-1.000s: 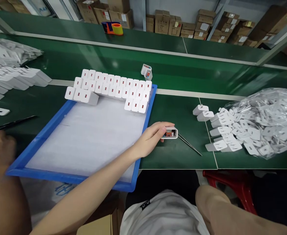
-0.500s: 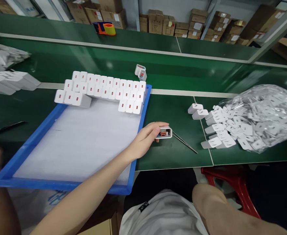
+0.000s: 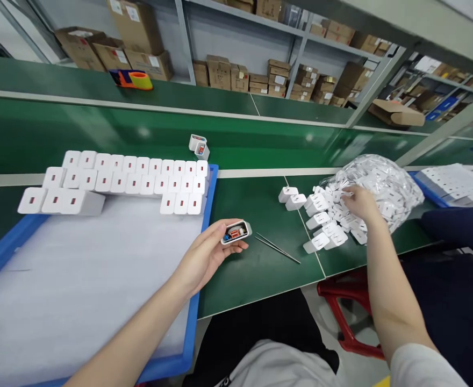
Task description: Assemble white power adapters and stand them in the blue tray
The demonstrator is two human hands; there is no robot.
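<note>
My left hand (image 3: 204, 252) grips a white charger housing (image 3: 245, 230) beside the tray's right edge. Its open end faces up and shows an orange part and a small circuit inside. Over at the right, my right hand (image 3: 360, 204) reaches into a heap of small white plastic end caps (image 3: 337, 215) spilling from a clear plastic bag (image 3: 401, 180). Its fingers are bent together among the caps; what lies between them is hidden. Thin metal tweezers (image 3: 279, 248) lie on the green table between my hands. Several white charger housings (image 3: 317, 243) lie beside the cap heap.
A blue-rimmed tray (image 3: 192, 333) at left carries rows of white chargers (image 3: 134, 183) along its far side. Two open housings (image 3: 199, 146) stand behind it. Far right are another tray of white pieces (image 3: 458, 183) and a person's dark sleeve (image 3: 454, 231). A red stool (image 3: 347, 312) stands below.
My right hand has come up from beside my lap to the cap heap. My left hand still holds the housing, now tilted slightly. The view has swung to the right.
</note>
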